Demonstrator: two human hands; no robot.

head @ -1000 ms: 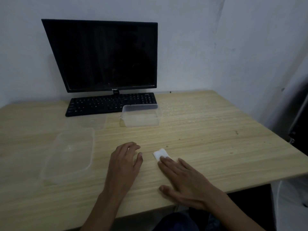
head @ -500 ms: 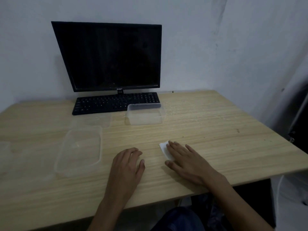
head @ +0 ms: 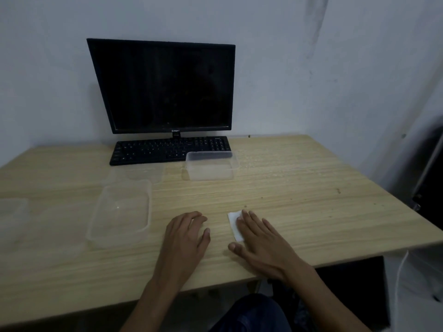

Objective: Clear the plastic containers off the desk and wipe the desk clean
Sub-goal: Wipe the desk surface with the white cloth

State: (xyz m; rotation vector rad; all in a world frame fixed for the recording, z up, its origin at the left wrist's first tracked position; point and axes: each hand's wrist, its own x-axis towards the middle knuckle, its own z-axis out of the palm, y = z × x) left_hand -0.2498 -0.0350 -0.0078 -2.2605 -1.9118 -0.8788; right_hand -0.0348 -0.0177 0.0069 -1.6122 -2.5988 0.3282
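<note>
Several clear plastic containers sit on the wooden desk (head: 299, 188). An upturned tub (head: 209, 165) stands just in front of the keyboard. A large shallow container (head: 121, 213) lies left of my hands, a flat clear lid (head: 136, 176) beyond it, and another clear piece (head: 13, 212) at the far left edge. My right hand (head: 261, 243) lies flat with straight fingers pressing a small white folded wipe (head: 233, 222) onto the desk. Palm down beside it, my left hand (head: 185, 238) rests on the wood and holds nothing.
A black monitor (head: 165, 87) and black keyboard (head: 167, 149) stand at the back against the wall. The desk's right edge borders a dark object (head: 429, 178). Small dark specks (head: 338, 190) mark the right part of the desk.
My right hand slid forward over the white wipe and now covers most of it. The view shifted left, bringing the far-left clear piece into sight. My left hand stayed put.
</note>
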